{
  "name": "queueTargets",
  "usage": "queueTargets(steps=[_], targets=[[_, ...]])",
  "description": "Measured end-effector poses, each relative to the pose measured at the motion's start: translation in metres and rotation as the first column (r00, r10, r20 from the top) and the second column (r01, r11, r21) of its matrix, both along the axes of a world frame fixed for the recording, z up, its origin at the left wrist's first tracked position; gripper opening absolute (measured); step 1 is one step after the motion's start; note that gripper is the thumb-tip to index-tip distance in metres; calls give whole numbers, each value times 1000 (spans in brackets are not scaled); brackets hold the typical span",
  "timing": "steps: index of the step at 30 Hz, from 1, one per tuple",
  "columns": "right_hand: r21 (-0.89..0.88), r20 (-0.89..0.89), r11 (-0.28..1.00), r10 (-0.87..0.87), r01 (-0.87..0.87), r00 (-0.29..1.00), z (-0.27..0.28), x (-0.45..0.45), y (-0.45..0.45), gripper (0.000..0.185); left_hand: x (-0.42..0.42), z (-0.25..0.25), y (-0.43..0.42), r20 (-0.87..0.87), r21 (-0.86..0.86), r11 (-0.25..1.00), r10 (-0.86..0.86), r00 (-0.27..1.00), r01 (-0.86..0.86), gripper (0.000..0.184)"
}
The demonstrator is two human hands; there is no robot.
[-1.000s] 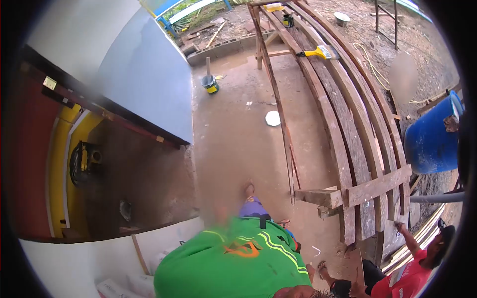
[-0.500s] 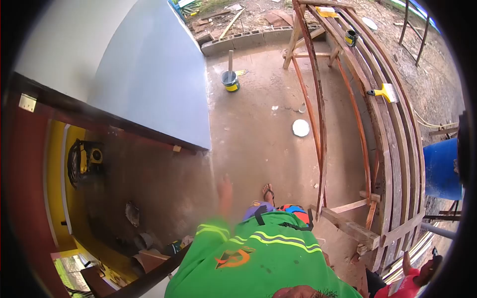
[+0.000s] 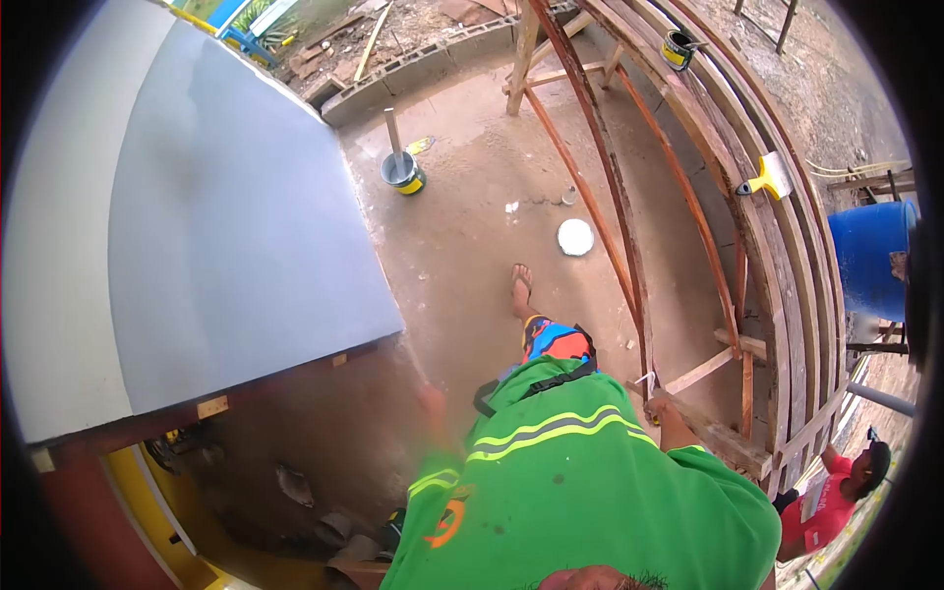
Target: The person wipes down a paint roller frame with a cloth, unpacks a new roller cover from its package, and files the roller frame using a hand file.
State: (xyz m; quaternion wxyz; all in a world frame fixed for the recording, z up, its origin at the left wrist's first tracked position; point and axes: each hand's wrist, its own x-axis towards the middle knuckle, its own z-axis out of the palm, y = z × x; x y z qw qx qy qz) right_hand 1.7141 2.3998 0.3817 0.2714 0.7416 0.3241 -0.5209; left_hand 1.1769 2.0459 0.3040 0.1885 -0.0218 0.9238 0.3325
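My left hand point(image 3: 433, 401) is a motion blur beside the left sleeve of my green shirt point(image 3: 560, 472), near the wall's lower corner; its fingers are smeared. My right hand point(image 3: 657, 405) is closed at my right side, by the near end of the wooden frame point(image 3: 693, 418). A small white piece point(image 3: 644, 378) shows at its fingertips and a yellow bit beneath; the held thing is too small to name. Ahead stand a dark bucket point(image 3: 403, 175) with a stick in it and a round white lid point(image 3: 575, 237) on the floor.
A blue-grey wall point(image 3: 236, 236) fills the left. Long planks at the right carry a wide brush point(image 3: 767, 178) and a dark pot point(image 3: 677, 49). Beyond are a blue barrel point(image 3: 870, 258) and a person in red point(image 3: 831, 501). Concrete blocks point(image 3: 423, 71) edge the floor.
The view has shifted, with more of the wall now showing. A different foot is forward. My right hand has come into clear view beside the frame; the person in red appears farther off.
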Motion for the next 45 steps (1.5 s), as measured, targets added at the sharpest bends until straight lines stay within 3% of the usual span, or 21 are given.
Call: queueTargets(steps=[2,4,5,6,8,10,12,15,16,18,19,21,23,24,25,27,30,33,35,39,45], targets=[[-118,111,967,237,-224,965,24,-66,32,18,-15,-20,-9,-83,-69,998,4,997,-10,40],[-156,155,987,61,-37,986,1,-76,48,16,-11,4,-11,-42,-134,988,67,997,-72,42],[-132,111,991,51,-36,993,-2,-90,60,12,-15,21,-5,-125,-251,968,-29,992,-4,42],[-33,-38,972,233,-234,972,6,-108,71,11,-22,30,14,-194,-362,931,-121,973,44,42],[240,-268,793,609,-561,747,33,-127,107,11,-34,44,50,-199,-381,925,-87,976,5,41],[221,-381,950,294,-223,877,29,-145,129,14,-64,23,75,-132,-210,973,68,989,-95,39],[184,-437,983,102,-21,894,33,-159,137,17,-93,-11,96,-112,-86,992,84,990,-94,38],[199,-415,978,137,-57,900,48,-193,160,17,-155,0,150,-98,26,994,106,990,-104,35],[214,-369,970,190,-116,910,53,-206,164,17,-180,19,179,11,94,981,170,985,-171,34],[259,-358,965,119,-24,926,82,-247,166,18,-242,28,224,327,189,909,299,897,-372,33],[283,-355,959,84,22,931,103,-275,168,18,-255,4,239,106,160,970,169,980,-185,35],[255,-229,966,8,52,973,78,-308,165,20,-315,-24,269,67,-19,1000,-23,997,25,39],[52,178,973,-230,224,957,65,-356,177,22,-378,-33,305,14,-125,950,-288,958,287,45],[89,191,965,-258,245,947,81,-374,178,23,-403,-32,324,-18,-144,892,-435,900,428,47],[123,198,958,-280,260,939,97,-403,177,24,-430,-32,346,14,-62,893,-446,895,446,48],[237,91,773,-621,589,779,71,-432,154,28,-512,-23,421,68,62,870,-493,868,489,47],[264,94,637,-764,724,638,86,-484,117,30,-610,21,540,192,206,834,-547,815,511,38],[354,86,551,-824,756,560,44,-508,40,32,-656,101,676,184,349,755,-636,750,555,30],[309,120,602,-793,736,597,23,-527,-3,34,-658,121,755,64,464,676,-670,740,572,26],[461,-7,649,-679,605,734,42,-601,-33,35,-622,143,868,-1,483,491,-828,561,725,32],[395,-118,566,-750,724,651,51,-664,-9,35,-457,145,919,261,719,425,-898,353,549,37]])
